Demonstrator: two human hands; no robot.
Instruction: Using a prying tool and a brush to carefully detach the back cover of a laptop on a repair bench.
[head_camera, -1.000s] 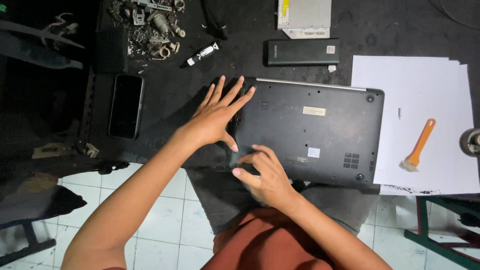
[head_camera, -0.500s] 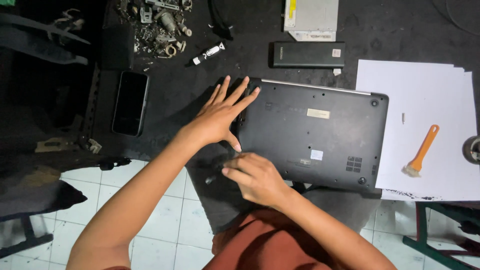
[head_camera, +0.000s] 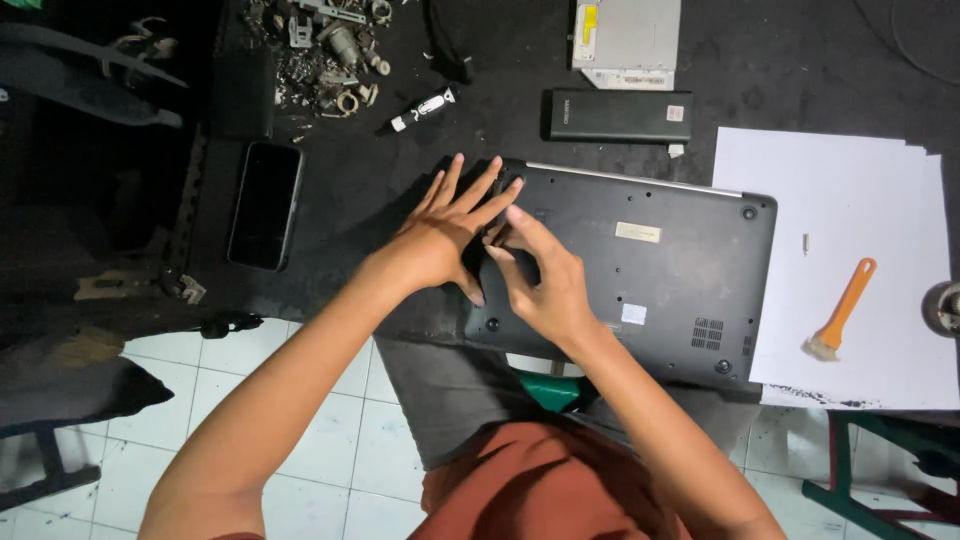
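On laptop (upturned): right hand moved up beside left hand.

One head-worn camera, looking steeply down from above the seated person.

The single view faces almost straight down onto a dark worktop and the person's own lap, so forearms enter from the bottom edge and run up toward the frame's middle. It sits close enough that the left hand and right hand fill the centre, meeting over the near left corner of an upturned black laptop. The far edge of the frame cuts the worktop's clutter; the near edge takes in white floor tiles under the worktop's lip. There is no second view to share anything with.
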